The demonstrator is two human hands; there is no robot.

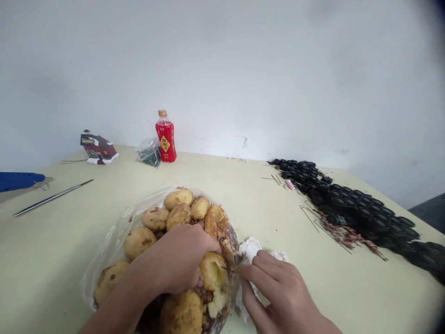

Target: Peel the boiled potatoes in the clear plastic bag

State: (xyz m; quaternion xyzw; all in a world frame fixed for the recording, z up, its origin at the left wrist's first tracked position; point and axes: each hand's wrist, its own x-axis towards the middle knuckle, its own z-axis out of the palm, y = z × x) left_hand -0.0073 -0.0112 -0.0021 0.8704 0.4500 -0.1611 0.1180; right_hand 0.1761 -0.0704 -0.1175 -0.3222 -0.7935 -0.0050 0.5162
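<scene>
A clear plastic bag [114, 232] holds several potatoes [139, 242] and mashed scraps. Over it, my left hand [184, 257] is closed around a hollowed potato [212, 272], whose scooped-out side faces right. My right hand [274, 287] pinches a thin dark tool [227, 269], its tip at the edge of the hollow. Crumpled white tissue [250, 248] lies under and behind my right hand. Pale mash [217, 304] sits just below the hollowed potato.
A blue glue gun [21, 181] and a metal tool [54, 197] lie at left. Behind stand a small model house [100, 149], a bagged green item [149, 153] and a red bottle [166, 139]. Black round pieces [361, 208] and thin wires [314, 218] spread along the right.
</scene>
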